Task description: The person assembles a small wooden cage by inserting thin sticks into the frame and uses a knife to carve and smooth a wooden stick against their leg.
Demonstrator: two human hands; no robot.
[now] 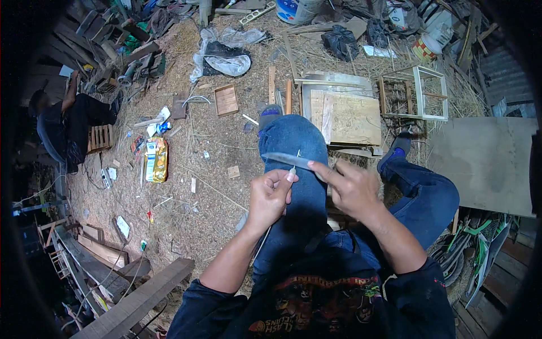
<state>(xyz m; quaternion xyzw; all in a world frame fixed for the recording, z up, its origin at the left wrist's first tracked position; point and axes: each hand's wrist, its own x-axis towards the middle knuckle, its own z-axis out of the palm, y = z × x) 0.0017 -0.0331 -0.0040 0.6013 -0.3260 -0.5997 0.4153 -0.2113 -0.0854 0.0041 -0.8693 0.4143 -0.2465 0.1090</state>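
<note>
The left hand (271, 198) pinches a thin pale cable (293, 170) between its fingers over the left jeans leg (296, 133); the right hand (354, 189) curls its fingers around a knife (285, 159), blade crossing near the cable's tip.

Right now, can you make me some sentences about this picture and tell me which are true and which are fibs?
1. The right hand holds a long grey metal knife. True.
2. The left hand is empty. False: the left hand pinches a thin pale strand.
3. The shallow brown wooden box lies on the blue denim jeans. False: the box lies on the brown littered ground.
4. A white rectangular frame stands to the right of the flat pale wooden boards. True.
5. The shiny yellow plastic packet is right of the knife. False: the packet lies to the knife's left.
</note>
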